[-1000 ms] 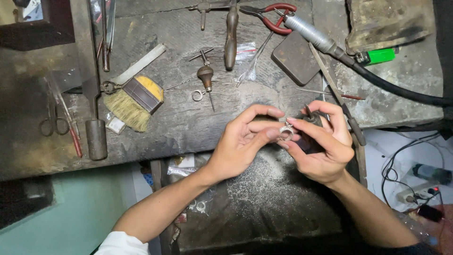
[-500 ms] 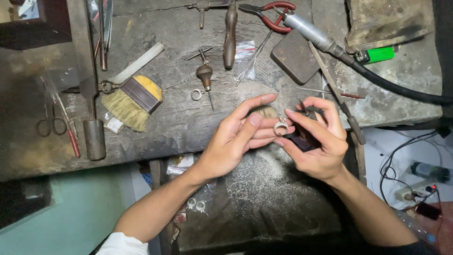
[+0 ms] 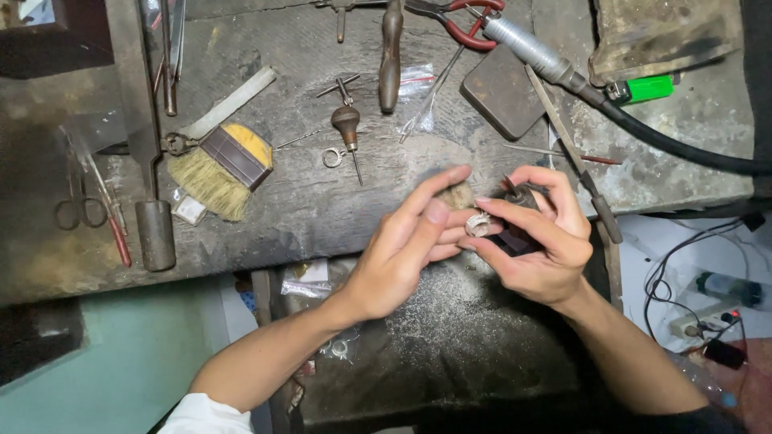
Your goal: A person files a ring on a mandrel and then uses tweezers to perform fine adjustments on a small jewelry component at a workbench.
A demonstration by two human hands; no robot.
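Note:
Both my hands meet at the front edge of a worn workbench (image 3: 322, 217). A small silver ring (image 3: 478, 224) sits between the fingertips of my left hand (image 3: 406, 249) and my right hand (image 3: 535, 237). My right hand also wraps a dark handled tool (image 3: 519, 197), whose tip pokes up behind the fingers. My left forefinger stretches out over a small wooden peg (image 3: 458, 195) at the bench edge.
A yellow-bristled brush (image 3: 221, 169), a small pin vise (image 3: 347, 124), a loose ring (image 3: 332, 157), scissors (image 3: 76, 205), red-handled pliers (image 3: 462, 20), a dark flat block (image 3: 503, 92), a green lighter (image 3: 643, 88) and a black hose (image 3: 667, 145) lie on the bench. Cables (image 3: 691, 281) lie at the right.
My left hand has slid a little lower and its fingers have opened out over the ring. The right hand has barely moved.

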